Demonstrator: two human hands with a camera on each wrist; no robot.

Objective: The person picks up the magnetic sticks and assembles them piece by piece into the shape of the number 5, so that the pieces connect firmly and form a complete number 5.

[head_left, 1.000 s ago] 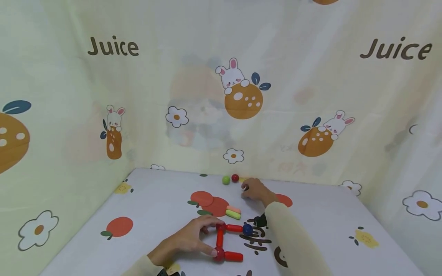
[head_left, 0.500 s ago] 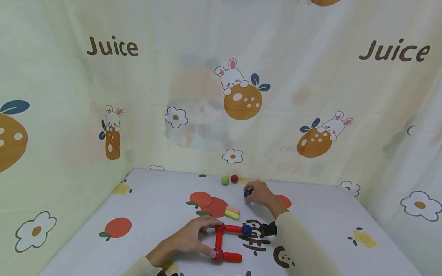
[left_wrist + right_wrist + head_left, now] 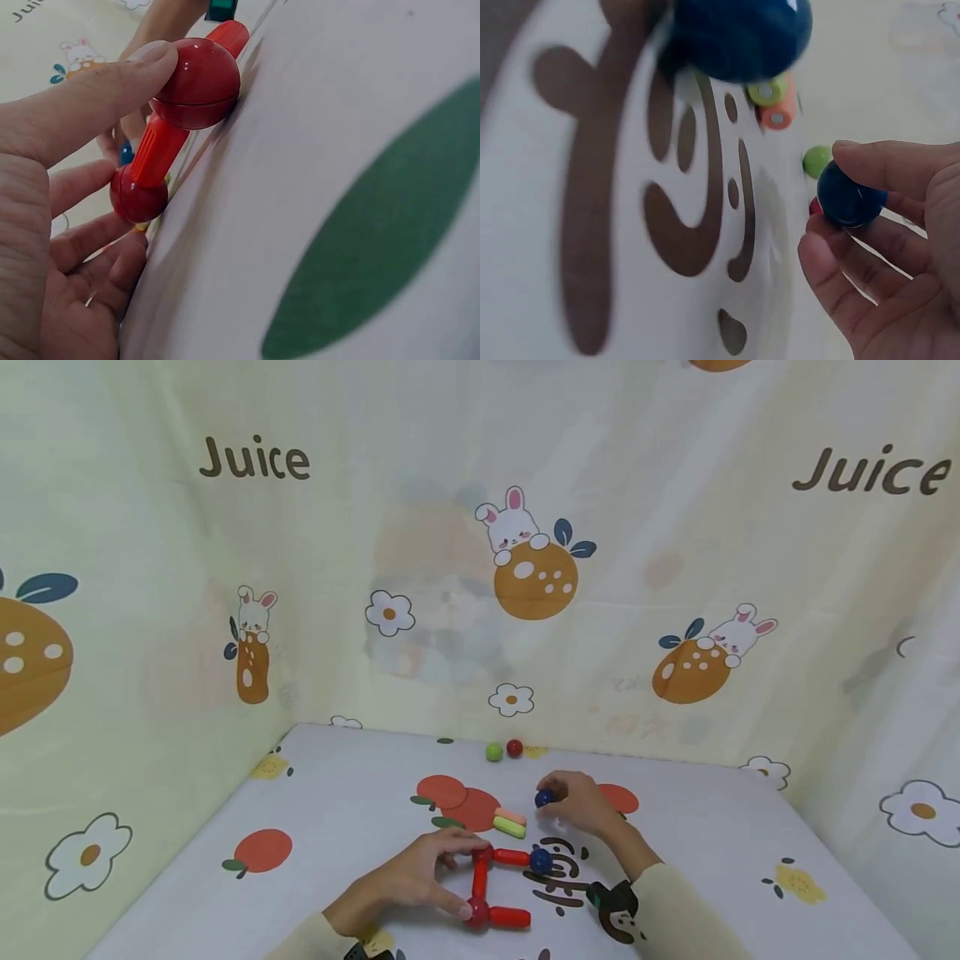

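Note:
My left hand (image 3: 420,872) holds a toy frame of red rods (image 3: 480,878) and balls between thumb and fingers. The thumb presses the near red ball (image 3: 199,82); a fingertip touches the far red ball (image 3: 139,193). One red rod (image 3: 510,917) juts right from the near ball. Another rod (image 3: 512,857) runs right from the far ball to a blue ball (image 3: 541,861) lying on the table. Beyond that, my right hand (image 3: 577,802) pinches a second blue ball (image 3: 851,193) between thumb and fingers, just above the table.
A green rod (image 3: 509,827) and a pink rod (image 3: 510,815) lie side by side beyond the frame. Farther back, a green ball (image 3: 493,752) and a red ball (image 3: 514,748) sit near the printed curtain (image 3: 435,652). The white table (image 3: 337,802) carries fruit prints.
My right hand has come back toward the frame from the rear of the table, bringing the blue ball with it. My left hand stays at the red balls.

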